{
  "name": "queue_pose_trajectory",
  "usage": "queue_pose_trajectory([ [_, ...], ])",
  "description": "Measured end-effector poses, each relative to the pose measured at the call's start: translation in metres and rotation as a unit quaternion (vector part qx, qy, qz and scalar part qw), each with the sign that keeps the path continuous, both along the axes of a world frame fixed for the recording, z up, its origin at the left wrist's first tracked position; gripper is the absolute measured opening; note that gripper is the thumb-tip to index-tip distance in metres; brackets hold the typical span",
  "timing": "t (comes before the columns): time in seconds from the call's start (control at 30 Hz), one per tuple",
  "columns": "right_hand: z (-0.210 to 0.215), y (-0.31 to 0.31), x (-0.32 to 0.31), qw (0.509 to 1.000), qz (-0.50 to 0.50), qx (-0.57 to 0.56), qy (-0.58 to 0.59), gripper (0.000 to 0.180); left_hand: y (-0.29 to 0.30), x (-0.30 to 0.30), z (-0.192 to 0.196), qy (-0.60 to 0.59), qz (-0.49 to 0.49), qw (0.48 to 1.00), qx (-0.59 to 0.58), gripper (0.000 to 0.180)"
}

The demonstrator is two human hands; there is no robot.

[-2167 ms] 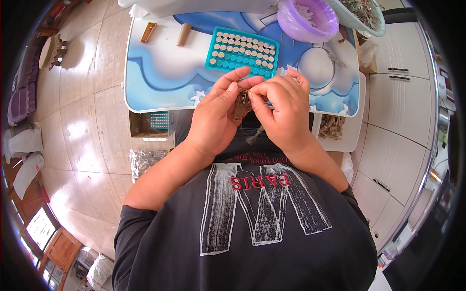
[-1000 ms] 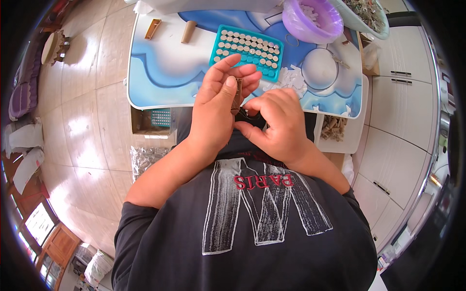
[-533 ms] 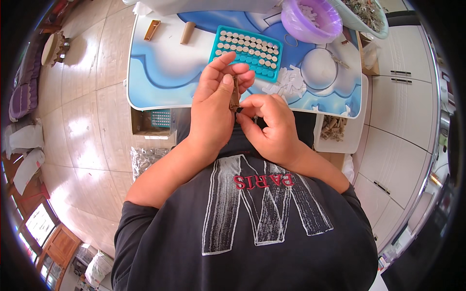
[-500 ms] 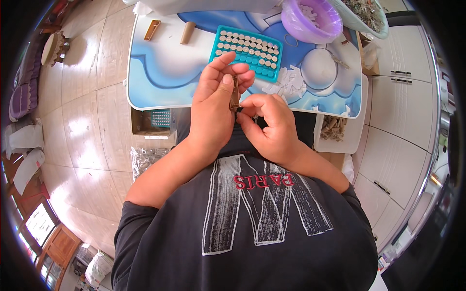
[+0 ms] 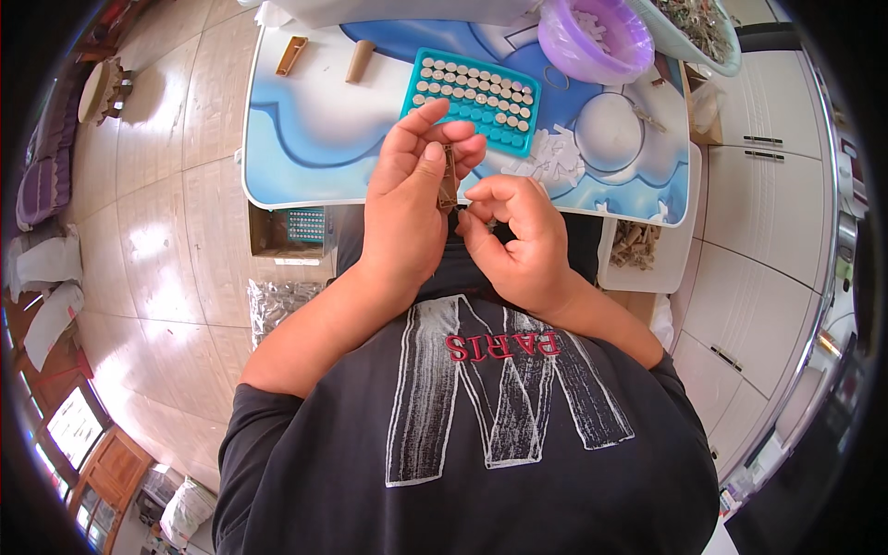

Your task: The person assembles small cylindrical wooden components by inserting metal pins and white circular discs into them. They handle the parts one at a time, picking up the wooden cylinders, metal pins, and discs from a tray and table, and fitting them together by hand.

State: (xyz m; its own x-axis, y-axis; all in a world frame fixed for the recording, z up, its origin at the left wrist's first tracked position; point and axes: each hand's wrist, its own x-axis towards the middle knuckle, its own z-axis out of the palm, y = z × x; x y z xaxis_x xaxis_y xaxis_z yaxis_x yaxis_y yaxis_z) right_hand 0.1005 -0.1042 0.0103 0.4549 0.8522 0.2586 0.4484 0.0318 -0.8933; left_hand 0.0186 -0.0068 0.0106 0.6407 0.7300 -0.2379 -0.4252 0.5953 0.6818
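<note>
My left hand is raised over the table's front edge, its thumb and fingers closed round a small brown trough-shaped piece with raised sides. Just right of it, at the piece's lower end, my right hand is closed, thumb and forefinger pinched together. Whatever lies between those fingertips is too small to make out. Beyond the hands, a turquoise tray holds rows of white round pieces. A similar brown trough and a brown tube lie at the table's far left.
White paper strips are heaped right of the tray on the blue-and-white table. A purple bowl, a pale basket and scissors are at the right. Below stand a box and a bin of brown pieces.
My right hand has drawn back slightly to the right from the brown trough's lower end, still pinched. The left hand and trough have stayed almost in place.
</note>
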Motion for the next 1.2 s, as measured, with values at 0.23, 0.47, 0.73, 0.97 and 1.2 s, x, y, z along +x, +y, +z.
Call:
queue_pose_trajectory([
  [0.23,-0.003,0.002,-0.001,1.000,0.014,-0.019,0.009,0.023,-0.001,0.000,0.004,0.007,0.003,1.000,-0.013,0.032],
  [0.47,0.004,0.006,0.007,0.992,0.060,-0.004,-0.112,0.015,-0.001,0.000,0.004,0.011,0.005,1.000,-0.005,0.032],
  [0.73,0.001,0.007,0.014,0.977,0.091,-0.006,-0.195,0.020,-0.003,-0.001,0.004,0.002,-0.014,1.000,-0.020,0.034],
  [0.97,0.015,0.008,0.023,0.989,-0.022,0.032,-0.141,0.017,-0.001,-0.009,0.006,-0.015,-0.090,0.996,-0.007,0.042],
  [1.2,0.010,0.010,0.032,0.986,0.002,0.034,-0.166,0.008,-0.004,-0.011,0.007,0.001,-0.157,0.988,-0.003,0.050],
])
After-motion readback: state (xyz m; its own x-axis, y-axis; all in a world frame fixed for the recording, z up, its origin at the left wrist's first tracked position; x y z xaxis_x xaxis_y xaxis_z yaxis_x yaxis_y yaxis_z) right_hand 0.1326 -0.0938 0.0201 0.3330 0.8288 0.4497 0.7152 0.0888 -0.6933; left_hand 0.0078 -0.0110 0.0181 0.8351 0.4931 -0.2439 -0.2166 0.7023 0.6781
